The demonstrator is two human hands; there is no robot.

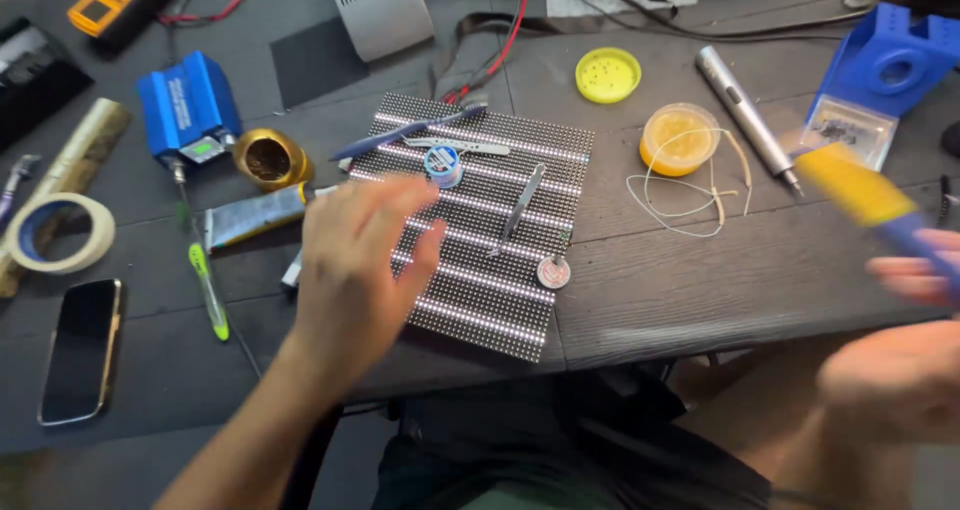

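Note:
My left hand [355,270] hovers with fingers spread over the left part of a black panel of small dots with lit white rows [480,220], holding nothing. My right hand [905,360], blurred at the right edge, grips a tool with a yellow tip and blue handle [865,200]. On the panel lie a pair of metal tweezers [520,205], a second pair of tweezers [465,147], a small blue solder spool [443,165], a dark blue-handled tool [405,133] and a small round tin [553,271].
Left of the panel: a squeezed tube [250,218], a brass tip-cleaner pot [270,160], a blue box [188,105], a green pen [208,290], a tape roll [55,232], a phone [80,348]. Right: an orange jar [680,138], a yellow lid [608,74], a silver pen tool [745,115], a blue holder [885,70].

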